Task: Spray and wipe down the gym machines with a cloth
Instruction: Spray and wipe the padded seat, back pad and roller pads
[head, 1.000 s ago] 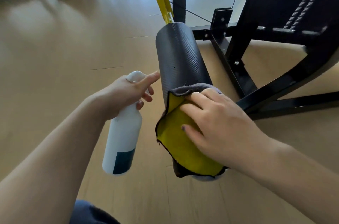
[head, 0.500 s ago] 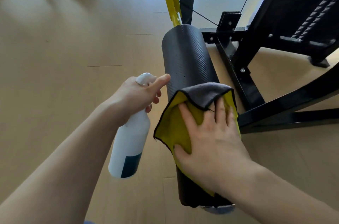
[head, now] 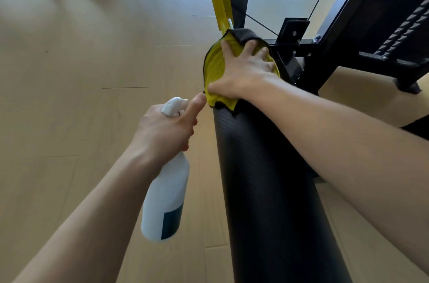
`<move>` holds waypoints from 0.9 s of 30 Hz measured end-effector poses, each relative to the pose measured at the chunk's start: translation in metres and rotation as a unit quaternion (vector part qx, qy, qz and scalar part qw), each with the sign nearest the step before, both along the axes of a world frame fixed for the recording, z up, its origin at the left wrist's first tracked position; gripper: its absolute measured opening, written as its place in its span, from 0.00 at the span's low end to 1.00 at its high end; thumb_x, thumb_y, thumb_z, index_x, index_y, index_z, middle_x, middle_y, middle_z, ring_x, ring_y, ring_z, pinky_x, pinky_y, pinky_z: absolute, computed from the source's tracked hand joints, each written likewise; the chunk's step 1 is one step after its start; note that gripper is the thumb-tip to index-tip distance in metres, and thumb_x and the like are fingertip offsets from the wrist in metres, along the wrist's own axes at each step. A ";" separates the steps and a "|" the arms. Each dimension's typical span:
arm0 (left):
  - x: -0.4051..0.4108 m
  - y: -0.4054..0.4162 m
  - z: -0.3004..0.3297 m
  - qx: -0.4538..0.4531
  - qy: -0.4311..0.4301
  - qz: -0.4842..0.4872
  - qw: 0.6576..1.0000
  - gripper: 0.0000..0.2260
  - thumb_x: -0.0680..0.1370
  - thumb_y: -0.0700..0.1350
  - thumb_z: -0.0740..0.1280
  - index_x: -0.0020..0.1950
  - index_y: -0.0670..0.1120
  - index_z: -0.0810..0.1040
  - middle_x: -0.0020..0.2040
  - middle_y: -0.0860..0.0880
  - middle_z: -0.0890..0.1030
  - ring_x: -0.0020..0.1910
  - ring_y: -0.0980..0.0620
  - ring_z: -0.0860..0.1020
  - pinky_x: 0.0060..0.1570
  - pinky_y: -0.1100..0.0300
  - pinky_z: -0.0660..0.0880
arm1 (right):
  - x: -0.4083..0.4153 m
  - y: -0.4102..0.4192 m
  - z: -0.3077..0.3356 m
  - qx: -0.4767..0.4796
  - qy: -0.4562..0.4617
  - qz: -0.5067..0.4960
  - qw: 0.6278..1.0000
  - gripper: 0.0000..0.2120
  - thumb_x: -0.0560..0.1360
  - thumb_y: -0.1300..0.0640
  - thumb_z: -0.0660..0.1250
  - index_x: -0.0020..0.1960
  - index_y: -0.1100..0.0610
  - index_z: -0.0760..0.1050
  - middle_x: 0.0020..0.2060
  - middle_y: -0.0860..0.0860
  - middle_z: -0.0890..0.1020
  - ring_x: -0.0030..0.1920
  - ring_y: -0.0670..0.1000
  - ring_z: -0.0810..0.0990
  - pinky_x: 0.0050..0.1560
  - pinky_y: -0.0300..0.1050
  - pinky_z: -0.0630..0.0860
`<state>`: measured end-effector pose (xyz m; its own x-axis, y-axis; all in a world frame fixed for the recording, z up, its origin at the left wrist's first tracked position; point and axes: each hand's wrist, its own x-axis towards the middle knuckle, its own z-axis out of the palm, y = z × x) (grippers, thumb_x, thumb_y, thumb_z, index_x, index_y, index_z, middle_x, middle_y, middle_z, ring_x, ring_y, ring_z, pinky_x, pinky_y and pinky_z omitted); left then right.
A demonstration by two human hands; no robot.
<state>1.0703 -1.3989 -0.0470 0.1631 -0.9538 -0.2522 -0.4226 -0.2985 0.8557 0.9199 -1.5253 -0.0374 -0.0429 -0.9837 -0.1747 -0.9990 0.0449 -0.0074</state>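
Note:
A long black textured roller pad point(head: 267, 178) of a gym machine runs from the bottom centre up to a yellow lever arm point(head: 219, 2). My right hand point(head: 243, 71) presses a yellow cloth with a grey backing point(head: 216, 67) flat against the pad's far end, fingers spread over it. My left hand point(head: 167, 129) grips the neck of a white spray bottle point(head: 167, 199) with a dark label, held just left of the pad with its body hanging down. The nozzle tip shows above my knuckles.
The machine's black steel frame point(head: 325, 67) and a cable stand to the right of the pad. A black padded part with a chequered strip point(head: 399, 25) fills the upper right. Pale wooden floor point(head: 81, 74) spreads out to the left.
My right hand has slid the cloth along the pad from its near end to its far end by the yellow arm. The view has closed in; the left hand still holds the bottle.

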 end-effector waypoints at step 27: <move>-0.019 0.038 0.029 0.021 -0.008 -0.043 0.999 0.27 0.78 0.69 0.64 0.45 0.45 0.83 0.43 0.43 0.85 0.28 0.52 0.76 0.36 0.58 0.74 | -0.015 0.330 -0.011 0.012 -0.046 -0.042 0.998 0.65 0.46 0.28 0.76 0.79 0.49 0.63 0.71 0.71 0.67 0.66 0.77 0.71 0.56 0.77 0.73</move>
<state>1.0516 -1.3609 -0.0181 0.0844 -0.9531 -0.2908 -0.4615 -0.2960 0.8363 0.9045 -1.1950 -0.0487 -0.1072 -0.9728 -0.2054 -0.9868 0.1294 -0.0977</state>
